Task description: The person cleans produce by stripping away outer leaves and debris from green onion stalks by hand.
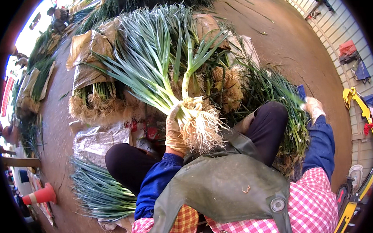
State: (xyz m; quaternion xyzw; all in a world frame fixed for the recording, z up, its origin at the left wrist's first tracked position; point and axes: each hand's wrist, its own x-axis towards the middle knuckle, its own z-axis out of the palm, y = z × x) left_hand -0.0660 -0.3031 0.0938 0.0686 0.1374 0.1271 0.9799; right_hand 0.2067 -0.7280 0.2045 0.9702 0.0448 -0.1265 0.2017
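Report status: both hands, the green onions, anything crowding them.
Left hand gloved, gripping green onion bunch above its roots. Right hand gloved, reaching into loose onion pile at right. Bundled onions stacked close ahead.

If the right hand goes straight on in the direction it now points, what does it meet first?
The gloved right hand already reaches into the loose pile of green onions beside the knee; going on, it would probably meet more of those leaves first, though depth is unclear.

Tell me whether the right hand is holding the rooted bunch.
No, the left hand holds the bunch; the right hand reaches into loose greens.
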